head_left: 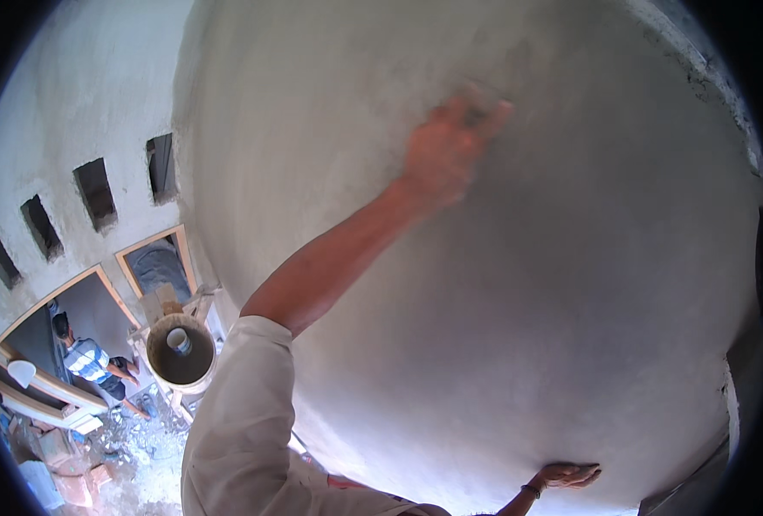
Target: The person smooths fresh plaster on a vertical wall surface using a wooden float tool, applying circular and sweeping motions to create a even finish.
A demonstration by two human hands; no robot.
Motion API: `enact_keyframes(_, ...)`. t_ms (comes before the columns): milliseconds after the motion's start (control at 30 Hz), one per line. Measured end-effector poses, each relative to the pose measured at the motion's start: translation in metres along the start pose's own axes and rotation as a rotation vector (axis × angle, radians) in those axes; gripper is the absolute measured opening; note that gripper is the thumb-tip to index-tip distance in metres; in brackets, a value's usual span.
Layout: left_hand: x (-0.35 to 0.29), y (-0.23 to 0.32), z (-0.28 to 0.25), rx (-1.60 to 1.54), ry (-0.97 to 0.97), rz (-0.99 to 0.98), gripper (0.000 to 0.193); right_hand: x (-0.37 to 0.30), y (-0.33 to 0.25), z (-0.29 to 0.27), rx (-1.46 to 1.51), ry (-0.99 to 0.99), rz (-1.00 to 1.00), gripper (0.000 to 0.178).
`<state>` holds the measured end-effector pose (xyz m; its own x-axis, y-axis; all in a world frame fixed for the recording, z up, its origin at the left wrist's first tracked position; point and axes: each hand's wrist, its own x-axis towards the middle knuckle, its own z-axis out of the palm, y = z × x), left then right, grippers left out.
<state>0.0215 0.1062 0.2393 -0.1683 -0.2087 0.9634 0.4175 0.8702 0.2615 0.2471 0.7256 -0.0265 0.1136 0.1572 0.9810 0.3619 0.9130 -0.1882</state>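
L hand rubs wet plaster wall, grip too blurred to tell; R hand spread flat on it, prob. for balance.

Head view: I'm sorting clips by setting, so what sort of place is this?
Most likely a building site during plastering. A hand rubs a grey, freshly plastered wall, a bucket of muddy water stands on a perch, and rubble lies far below by unfinished wooden door frames.

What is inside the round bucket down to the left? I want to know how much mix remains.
The bucket holds grey-brown mix and a small pale cup. Its depth is hidden under the surface.
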Motion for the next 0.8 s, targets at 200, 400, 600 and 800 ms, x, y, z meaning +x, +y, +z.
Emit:
enact_keyframes(200,0.114,-0.012,-0.046,-0.042,-0.15,-0.171,0.033,0.011,-0.005,-0.004,-0.02,0.01,0.056,0.076)
enact_keyframes(400,0.059,0.038,-0.006,-0.184,-0.144,-0.162,0.034,-0.001,0.003,-0.004,-0.013,-0.012,0.063,0.077)
enact_keyframes(600,0.203,0.02,-0.037,0.07,0.057,0.146,0.034,0.005,-0.01,0.004,0.017,-0.031,0.09,0.076)
enact_keyframes(800,0.14,0.031,-0.033,-0.101,-0.093,-0.095,0.043,-0.001,0.01,-0.006,0.002,-0.017,0.136,0.073)
